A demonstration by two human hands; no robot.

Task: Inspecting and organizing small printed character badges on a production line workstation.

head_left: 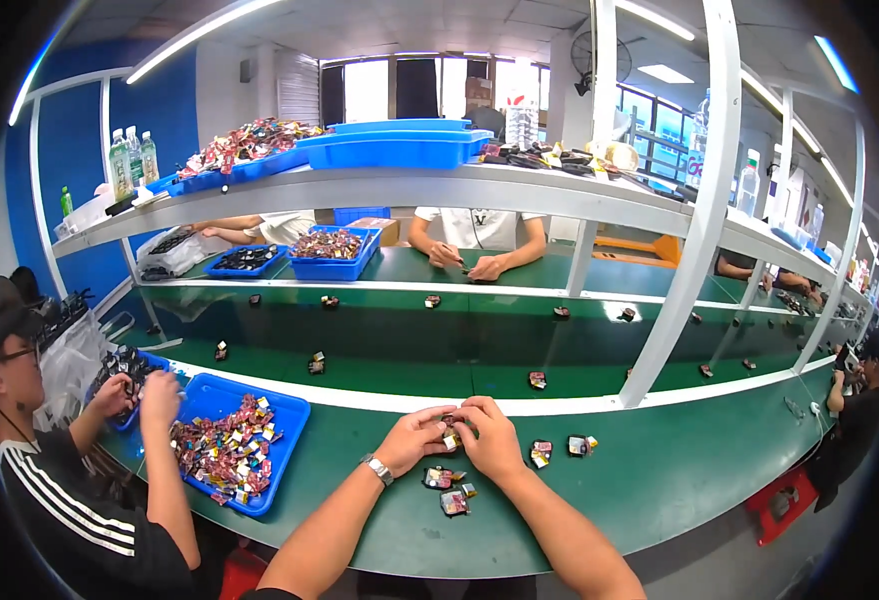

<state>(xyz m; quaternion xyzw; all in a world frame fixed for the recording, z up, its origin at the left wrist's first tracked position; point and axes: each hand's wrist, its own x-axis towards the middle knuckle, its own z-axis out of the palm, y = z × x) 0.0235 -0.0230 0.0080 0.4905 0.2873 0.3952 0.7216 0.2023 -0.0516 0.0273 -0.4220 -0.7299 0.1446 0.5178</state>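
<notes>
My left hand (412, 442) and my right hand (490, 442) meet over the green worktable (360, 520). The fingers of both are closed round one small electronic part (451, 438) with a yellow-and-white piece on it; the fingers cover most of it. Just below my hands lie two like parts, one dark and reddish with yellow (438, 478) and another beside it (455, 502). To the right of my right hand rest two more, a part with a yellow edge (541, 453) and one with a white-and-yellow tab (581, 445).
A blue tray (296, 437) heaped with similar parts stands at my left. Beside it a co-worker (70, 490) reaches over a blue bin of black pieces. Past a pale rail (360, 402), spaced parts lie on a dark green strip (390, 345). A white post (680, 230) rises at right.
</notes>
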